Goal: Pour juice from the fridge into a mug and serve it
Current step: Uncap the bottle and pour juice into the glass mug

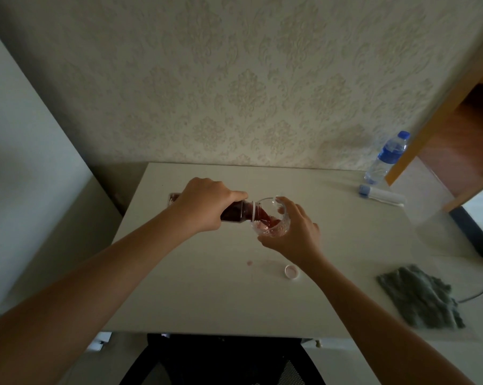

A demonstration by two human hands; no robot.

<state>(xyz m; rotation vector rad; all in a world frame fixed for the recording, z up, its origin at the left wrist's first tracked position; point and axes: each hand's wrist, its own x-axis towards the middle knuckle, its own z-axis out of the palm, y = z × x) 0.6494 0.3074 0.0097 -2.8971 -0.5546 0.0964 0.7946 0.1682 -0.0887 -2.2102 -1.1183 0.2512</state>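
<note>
My left hand (pixel 207 205) grips a dark red juice bottle (pixel 236 212), tipped on its side with its mouth over a clear glass cup (pixel 273 218). Red juice runs from the bottle's mouth into the cup, which holds a little red liquid. My right hand (pixel 295 232) wraps around the cup's right side and holds it, tilted toward the bottle, above the white table (pixel 207 295). The bottle's white cap (pixel 292 272) lies open side up on the table near my right wrist.
A small pink drop (pixel 249 263) marks the table left of the cap. A water bottle with a blue cap (pixel 387 158) stands at the back right, a white tube (pixel 380 195) lies beside it, and a grey-green cloth (pixel 420 297) lies at the right front. A black chair (pixel 220 359) is below the table's edge.
</note>
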